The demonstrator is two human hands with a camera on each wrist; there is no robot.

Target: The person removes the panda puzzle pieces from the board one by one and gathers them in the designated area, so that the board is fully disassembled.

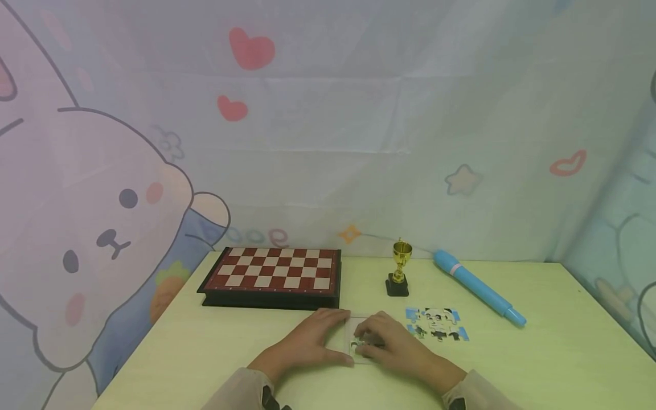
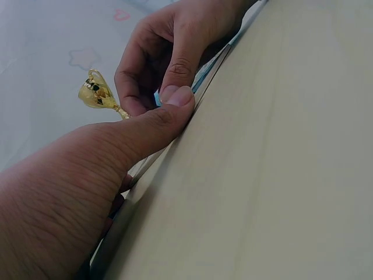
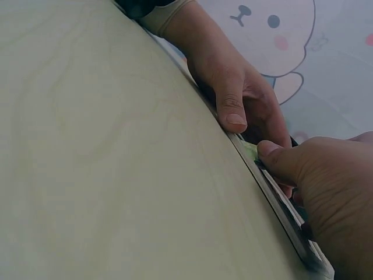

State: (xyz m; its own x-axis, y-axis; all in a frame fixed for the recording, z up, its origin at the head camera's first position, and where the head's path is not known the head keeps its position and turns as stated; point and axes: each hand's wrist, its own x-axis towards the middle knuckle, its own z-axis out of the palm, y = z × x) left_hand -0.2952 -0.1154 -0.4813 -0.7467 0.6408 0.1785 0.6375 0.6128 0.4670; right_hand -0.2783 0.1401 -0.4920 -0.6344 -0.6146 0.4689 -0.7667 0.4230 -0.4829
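A clear, shallow square puzzle tray (image 1: 351,329) lies on the table between the two hands. My left hand (image 1: 310,341) holds its left side, with the fingers at the far edge and the thumb at the near corner. Over the tray, my right hand (image 1: 394,346) bends its fingers and thumb down onto a printed jigsaw piece (image 1: 355,344), pinching it near the tray's left part. The right fingers partly cover the piece and the pieces beside it. Several loose jigsaw pieces (image 1: 453,334), printed blue, white and black, lie just right of the right hand.
A black-sided chessboard box (image 1: 271,299) with red and white squares stands behind the left hand. A small gold trophy cup (image 1: 398,273) on a black base stands behind the right hand. A thick blue pen-shaped object (image 1: 476,285) lies at the right. A printed cloth hangs behind the table.
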